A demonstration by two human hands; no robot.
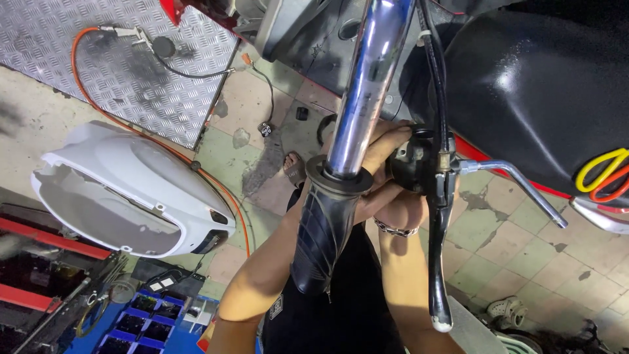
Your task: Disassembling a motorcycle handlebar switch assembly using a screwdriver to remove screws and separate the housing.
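No packages, labels, signs or screens can be made out.

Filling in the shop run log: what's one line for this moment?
view: head | left hand: behind chrome handlebar | right hand: on black lever bracket | brake lever: hangs down | rubber grip: fitted

A worn tiled floor [504, 236] carries a white scooter body panel [124, 190], an orange hose [226, 196] and a checkered metal plate [98, 59].
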